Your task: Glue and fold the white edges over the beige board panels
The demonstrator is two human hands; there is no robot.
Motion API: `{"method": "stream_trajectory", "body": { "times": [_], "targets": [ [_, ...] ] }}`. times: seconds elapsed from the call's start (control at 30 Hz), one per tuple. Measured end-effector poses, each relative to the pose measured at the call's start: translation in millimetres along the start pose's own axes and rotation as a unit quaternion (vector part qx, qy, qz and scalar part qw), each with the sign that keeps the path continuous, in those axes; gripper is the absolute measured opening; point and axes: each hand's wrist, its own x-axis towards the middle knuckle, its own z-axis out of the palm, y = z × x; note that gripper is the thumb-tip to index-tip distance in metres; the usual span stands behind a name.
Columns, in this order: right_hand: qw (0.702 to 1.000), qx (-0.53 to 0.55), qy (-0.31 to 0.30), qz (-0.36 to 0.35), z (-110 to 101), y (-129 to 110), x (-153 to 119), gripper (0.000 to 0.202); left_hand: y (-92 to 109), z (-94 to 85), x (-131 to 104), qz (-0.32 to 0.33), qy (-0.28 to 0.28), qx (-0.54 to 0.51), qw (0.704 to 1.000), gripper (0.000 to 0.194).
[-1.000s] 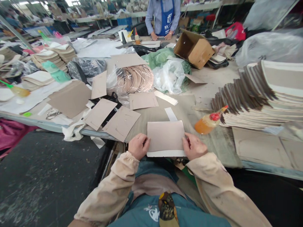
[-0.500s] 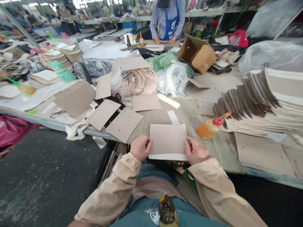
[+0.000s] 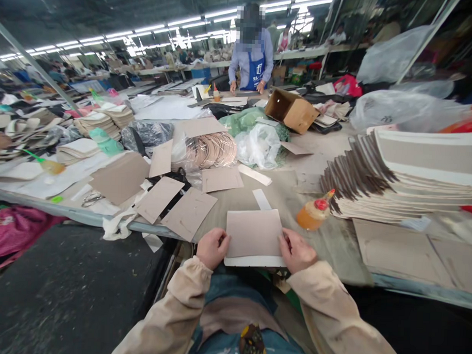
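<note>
A flat grey-beige panel (image 3: pixel 254 234) with a white strip along its near edge lies at the table's front edge, before my body. My left hand (image 3: pixel 213 247) pinches its left side, thumb on top and fingers curled. On the opposite side my right hand (image 3: pixel 297 250) grips the edge in the same way. Just beyond the panel is a narrow white strip (image 3: pixel 261 199). A squeeze bottle of orange liquid (image 3: pixel 313 213) with a red cap rests tilted to the right of my right hand. The undersides of my fingers are hidden.
Loose beige panels (image 3: pixel 190 211) lie to the left, near scissors (image 3: pixel 91 199). At right stands a tall fanned stack of white-edged panels (image 3: pixel 425 173). Farther back are a bag of round pieces (image 3: pixel 211 149), a cardboard box (image 3: pixel 291 111) and a person in a blue apron (image 3: pixel 252 69).
The camera view has tilted up and shifted slightly, so the scene sits lower in view. Both hands keep their hold on the panel, which stays at the table edge.
</note>
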Motion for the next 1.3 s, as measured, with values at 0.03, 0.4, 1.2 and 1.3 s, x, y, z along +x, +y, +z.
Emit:
{"method": "stream_trajectory", "body": {
  "times": [0.03, 0.4, 1.2, 1.3],
  "targets": [
    [1.0, 0.0, 0.002, 0.001, 0, 0, 0, 0.034, 1, -0.6, 1, -0.003, -0.003, 0.005, 1.0, 0.02],
    [1.0, 0.009, -0.004, -0.009, 3, 3, -1, 0.035, 11, -4.2, 6, -0.074, -0.039, 0.059, 0.995, 0.019],
    [0.997, -0.067, -0.032, 0.026, 14, 3, 3, 0.026, 9, -24.1, 3, 0.003, -0.157, 0.02, 0.987, 0.067],
    [0.996, -0.072, -0.045, 0.034, 13, 1, 4, 0.024, 10, -21.6, 2, -0.004, -0.153, 0.04, 0.987, 0.064]
  ]
}}
